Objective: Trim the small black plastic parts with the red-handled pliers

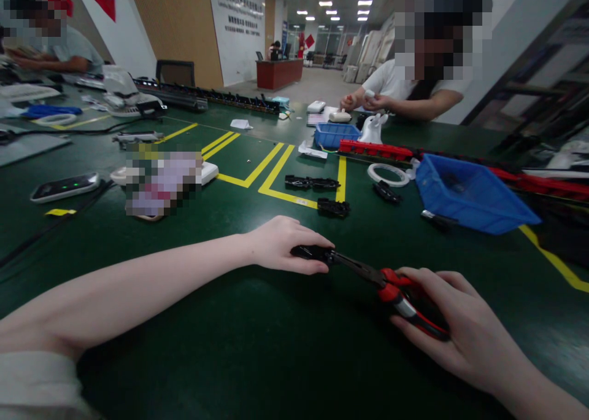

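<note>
Left hand: this one (pixel 280 248) has a small black part (pixel 309 252) pinched between the thumb and the fingers, low over the table (pixel 248 352); the palm hides much of the part

Right hand: from here I see it (pixel 469 334) wrapped round the red and black grips of the pliers (pixel 390 277), which point across towards the left hand

Pliers' tips: right at the end of the black part that sticks out past the left fingertips; whether they bite on it or only touch it, I can't tell

Black part: light, I'd say, and stiff like hard plastic, with fine bits at the end that a hard squeeze could crack; smooth enough to twist in the fingers, so best pinched along its longer sides, close behind the working end

Pliers: likely the heavier of the two, rigid, and steadiest when held well back on the grips, as here

Loose black pieces (pixel 334 207): beyond the left hand, by the yellow tape (pixel 341 180), with another piece (pixel 386 192) beyond the pliers, near the white ring (pixel 388 183)

Blue bin (pixel 478 199): past the right hand, on the far side

Phone (pixel 161 190): beyond the left forearm, flat on the table

Person across (pixel 430 107): facing this way, both hands raised over small things
</note>
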Demonstrator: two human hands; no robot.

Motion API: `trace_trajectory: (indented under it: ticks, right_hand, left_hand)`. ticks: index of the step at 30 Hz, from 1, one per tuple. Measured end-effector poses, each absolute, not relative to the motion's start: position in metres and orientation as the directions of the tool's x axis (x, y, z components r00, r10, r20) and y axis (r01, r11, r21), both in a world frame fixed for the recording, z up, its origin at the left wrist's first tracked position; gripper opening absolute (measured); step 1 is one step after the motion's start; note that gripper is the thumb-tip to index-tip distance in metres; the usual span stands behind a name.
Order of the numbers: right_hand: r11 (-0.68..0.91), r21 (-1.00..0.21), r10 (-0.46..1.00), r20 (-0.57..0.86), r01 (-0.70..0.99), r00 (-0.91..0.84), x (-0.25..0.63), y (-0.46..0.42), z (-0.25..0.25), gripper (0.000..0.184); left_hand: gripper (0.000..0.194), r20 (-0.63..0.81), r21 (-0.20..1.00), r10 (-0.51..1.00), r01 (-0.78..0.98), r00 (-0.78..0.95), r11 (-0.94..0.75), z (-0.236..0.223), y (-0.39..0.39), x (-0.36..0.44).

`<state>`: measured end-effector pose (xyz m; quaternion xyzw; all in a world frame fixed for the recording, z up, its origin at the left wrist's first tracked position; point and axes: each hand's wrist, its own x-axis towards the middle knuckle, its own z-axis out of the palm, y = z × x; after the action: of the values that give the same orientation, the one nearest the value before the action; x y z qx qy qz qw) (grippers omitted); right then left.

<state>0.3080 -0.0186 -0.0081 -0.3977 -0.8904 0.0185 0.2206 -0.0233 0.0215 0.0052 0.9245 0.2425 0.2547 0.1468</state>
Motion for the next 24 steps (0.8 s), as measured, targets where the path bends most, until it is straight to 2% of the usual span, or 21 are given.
trace_trajectory:
  ticks: [7, 12, 21, 24]
  right_hand:
    - [0.673, -0.230, 0.728, 0.374, 0.703, -0.575, 0.3075, -0.0193, -0.0083, 0.048]
    - [0.699, -0.184, 0.703, 0.358, 0.692, -0.615, 0.3074, -0.0186, -0.0066, 0.048]
    - [0.678, -0.221, 0.723, 0.372, 0.701, -0.582, 0.3045, -0.0213, -0.0079, 0.046]
    - [0.699, -0.191, 0.701, 0.372, 0.689, -0.608, 0.3064, -0.0180, -0.0062, 0.045]
  left_hand:
    - [0.042, 0.355, 0.410, 0.519, 0.370, 0.778, -0.834, 0.0069, 0.0217, -0.0231]
    - [0.042, 0.322, 0.411, 0.522, 0.381, 0.790, -0.828, 0.0074, 0.0217, -0.0227]
    - [0.042, 0.351, 0.432, 0.519, 0.357, 0.779, -0.828, 0.0073, 0.0209, -0.0240]
    - [0.041, 0.340, 0.442, 0.537, 0.373, 0.772, -0.816, 0.0069, 0.0213, -0.0248]
